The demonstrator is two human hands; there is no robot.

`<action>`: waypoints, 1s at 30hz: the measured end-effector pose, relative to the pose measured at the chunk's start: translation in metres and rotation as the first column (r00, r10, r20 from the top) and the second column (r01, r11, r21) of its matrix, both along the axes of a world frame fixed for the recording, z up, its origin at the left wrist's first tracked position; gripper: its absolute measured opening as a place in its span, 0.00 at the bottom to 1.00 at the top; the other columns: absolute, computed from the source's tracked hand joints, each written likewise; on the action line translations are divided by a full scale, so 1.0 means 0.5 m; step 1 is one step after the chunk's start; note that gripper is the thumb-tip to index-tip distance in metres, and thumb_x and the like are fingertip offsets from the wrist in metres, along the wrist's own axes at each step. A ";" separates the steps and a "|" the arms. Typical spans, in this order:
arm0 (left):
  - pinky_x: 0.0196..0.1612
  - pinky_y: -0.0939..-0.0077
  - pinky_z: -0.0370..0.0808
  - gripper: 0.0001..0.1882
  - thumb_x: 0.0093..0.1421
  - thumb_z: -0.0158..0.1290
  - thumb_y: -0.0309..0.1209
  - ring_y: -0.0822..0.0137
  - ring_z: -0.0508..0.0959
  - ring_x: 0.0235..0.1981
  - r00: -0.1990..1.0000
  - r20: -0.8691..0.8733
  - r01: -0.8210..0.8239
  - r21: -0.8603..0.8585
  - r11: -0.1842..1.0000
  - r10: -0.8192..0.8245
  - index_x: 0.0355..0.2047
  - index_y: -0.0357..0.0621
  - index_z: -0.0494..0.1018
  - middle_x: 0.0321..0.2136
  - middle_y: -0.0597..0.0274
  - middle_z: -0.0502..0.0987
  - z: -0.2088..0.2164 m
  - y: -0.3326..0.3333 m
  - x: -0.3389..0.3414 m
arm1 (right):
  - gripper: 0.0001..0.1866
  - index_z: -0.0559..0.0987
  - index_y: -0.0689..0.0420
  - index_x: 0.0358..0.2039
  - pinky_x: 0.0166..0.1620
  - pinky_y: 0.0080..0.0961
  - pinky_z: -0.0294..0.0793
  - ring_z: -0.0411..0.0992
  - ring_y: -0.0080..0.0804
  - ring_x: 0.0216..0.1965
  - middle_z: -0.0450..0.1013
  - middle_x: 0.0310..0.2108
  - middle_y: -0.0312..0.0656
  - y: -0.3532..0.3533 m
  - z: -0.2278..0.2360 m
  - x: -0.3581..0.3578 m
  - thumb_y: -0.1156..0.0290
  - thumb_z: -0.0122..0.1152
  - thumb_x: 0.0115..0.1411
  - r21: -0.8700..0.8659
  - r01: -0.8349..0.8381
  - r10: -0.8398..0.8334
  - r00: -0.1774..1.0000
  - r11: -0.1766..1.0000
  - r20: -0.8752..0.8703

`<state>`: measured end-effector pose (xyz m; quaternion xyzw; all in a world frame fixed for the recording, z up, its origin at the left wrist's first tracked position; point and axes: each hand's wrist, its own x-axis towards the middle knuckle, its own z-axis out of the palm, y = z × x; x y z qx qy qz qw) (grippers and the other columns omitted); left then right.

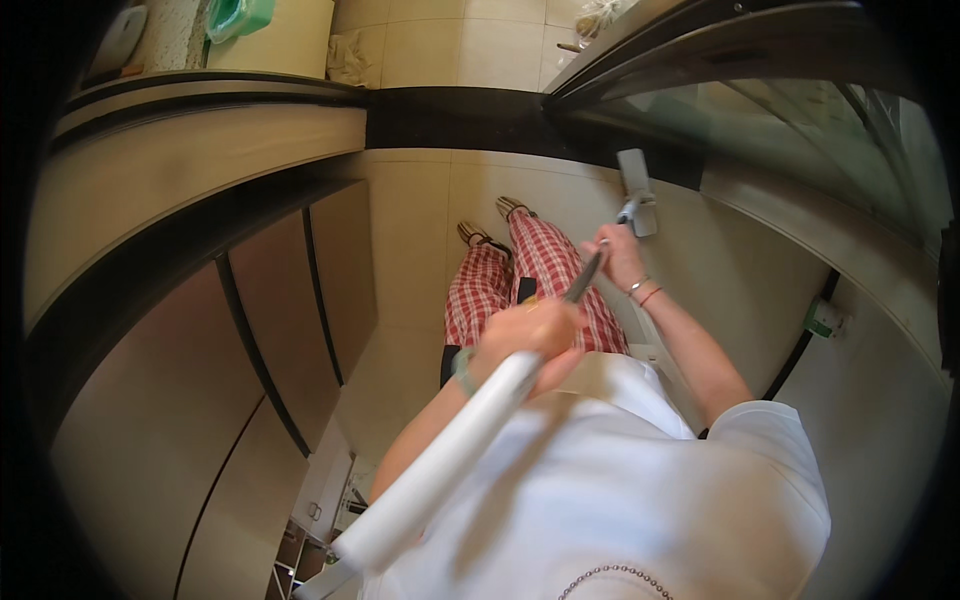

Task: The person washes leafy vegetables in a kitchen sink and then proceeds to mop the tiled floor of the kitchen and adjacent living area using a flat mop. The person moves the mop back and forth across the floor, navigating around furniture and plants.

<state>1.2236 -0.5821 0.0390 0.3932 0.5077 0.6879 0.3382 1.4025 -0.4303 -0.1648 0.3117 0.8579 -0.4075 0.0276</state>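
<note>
2 hands hold 1 long-handled tool [440, 460]; the left hand [525, 333] is closed around the shaft just past its thick white sleeve; the right hand [620, 258] grips lower, near the flat pale head [637, 188], which overlaps the dark strip [460, 118] crossing the tiled floor [410, 200] in view.

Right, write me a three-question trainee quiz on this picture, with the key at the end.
1. True or false: the left hand and the right hand both grip the long pole.
2. Which hand is nearer the flat pale head at the pole's far end? A) the left B) the right
3. Fill in: the trousers are red and white, with a ____ pattern.

Key: 1. True; 2. B; 3. checked
</note>
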 end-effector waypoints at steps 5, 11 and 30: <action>0.40 0.68 0.76 0.09 0.52 0.55 0.21 0.65 0.72 0.20 0.993 -0.026 0.114 -0.097 0.989 -0.117 0.21 0.41 0.65 0.17 0.61 0.69 -0.108 0.089 0.079 | 0.14 0.70 0.57 0.19 0.35 0.37 0.65 0.67 0.45 0.31 0.66 0.22 0.43 0.086 -0.068 0.085 0.69 0.68 0.45 0.240 0.061 -0.043 0.996 0.969 -0.079; 0.45 0.65 0.73 0.09 0.52 0.54 0.18 0.66 0.71 0.20 0.989 0.082 0.137 -0.176 0.975 -0.125 0.21 0.41 0.65 0.17 0.63 0.69 -0.090 0.000 0.050 | 0.10 0.68 0.57 0.16 0.37 0.37 0.65 0.65 0.47 0.29 0.65 0.19 0.45 0.025 -0.144 0.088 0.72 0.58 0.50 0.130 -0.005 0.019 0.995 0.991 -0.100; 0.40 0.59 0.71 0.09 0.51 0.49 0.18 0.67 0.70 0.20 0.837 -0.208 -0.547 -0.358 0.756 0.507 0.21 0.44 0.62 0.16 0.64 0.68 0.217 -0.687 -0.023 | 0.04 0.71 0.57 0.19 0.40 0.35 0.65 0.65 0.46 0.35 0.67 0.24 0.44 -0.666 0.049 -0.346 0.77 0.58 0.41 -0.224 -0.655 0.582 0.750 0.722 -0.315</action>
